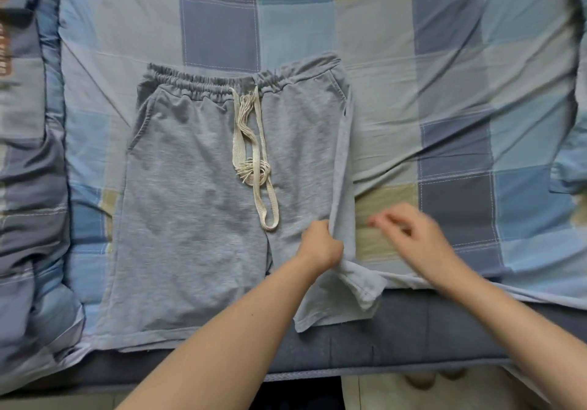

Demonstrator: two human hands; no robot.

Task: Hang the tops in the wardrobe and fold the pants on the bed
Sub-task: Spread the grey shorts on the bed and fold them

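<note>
Grey shorts [190, 212] with an elastic waistband and a cream drawstring [254, 155] lie flat on the checked bed sheet [444, 92], waistband away from me. My left hand [320, 244] grips the right outer edge of the shorts near the hem and lifts it into a raised fold. My right hand [413, 235] hovers just right of that fold over the sheet, blurred, fingers loosely spread and holding nothing.
A bunched blue checked duvet [28, 187] lies along the left side. More bedding [571, 155] is bunched at the right edge. The dark blue mattress edge [428, 339] runs along the front, with the floor below it.
</note>
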